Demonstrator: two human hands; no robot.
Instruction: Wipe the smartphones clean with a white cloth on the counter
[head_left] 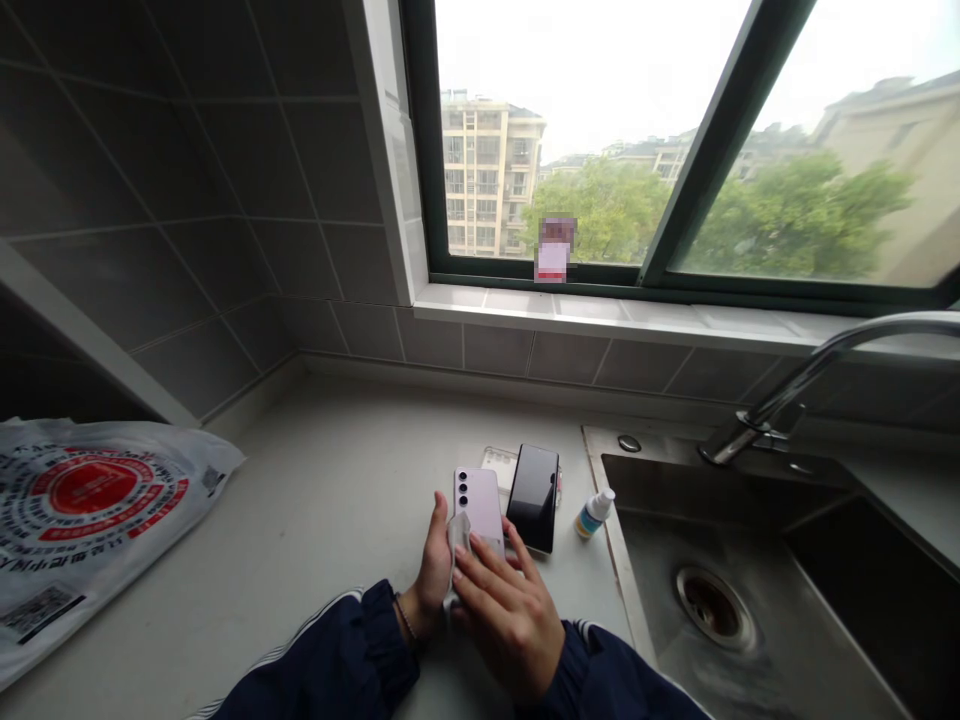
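Observation:
A pale lilac phone (484, 500) with its back and camera lenses up lies in my left hand (431, 568), whose thumb stands up beside its left edge. My right hand (506, 610) is over the phone's lower part, fingers pressing a whitish cloth or wipe (459, 540) against it. Just right of the phone, a dark-screened phone (535, 497) rests on the counter, overlapping a clear case (498, 466). A small white-capped spray bottle (595, 514) stands between that phone and the sink.
A steel sink (600, 470) with a curved faucet (795, 385) is at the right. On the left of the counter (337, 440) lies a white plastic bag (112, 500) with red print. A window with a sill (585, 305) is behind, a small blurred item at its frame (645, 277).

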